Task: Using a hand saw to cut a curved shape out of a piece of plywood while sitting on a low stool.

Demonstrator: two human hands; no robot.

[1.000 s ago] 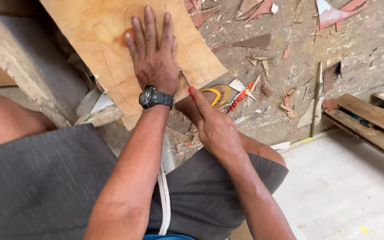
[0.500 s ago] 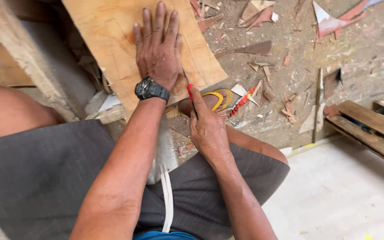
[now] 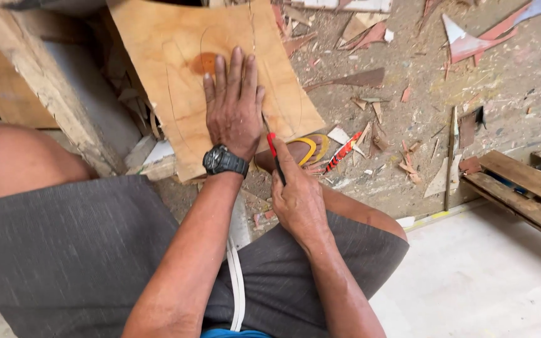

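My left hand [image 3: 233, 110], with a black wristwatch [image 3: 223, 161] on the wrist, lies flat with fingers spread on a thin plywood sheet [image 3: 176, 56] that has curved pencil lines drawn on it. My right hand [image 3: 297, 194] grips a red-and-black cutter knife [image 3: 274, 152], its tip touching the sheet's near edge just right of my left hand. The sheet rests tilted over wooden blocks in front of my knees, which are covered by grey shorts.
Wood scraps and offcuts [image 3: 370, 78] litter the dirt floor. A yellow sandal [image 3: 308, 149] and a red strip [image 3: 344, 152] lie below the sheet. A wooden beam [image 3: 39, 87] runs at left, wooden slats [image 3: 521, 188] at right, and a pale floor [image 3: 483, 281] at bottom right.
The view shifted slightly and my right hand moved the knife up to the sheet's edge beside my left hand, which stayed pressed flat.
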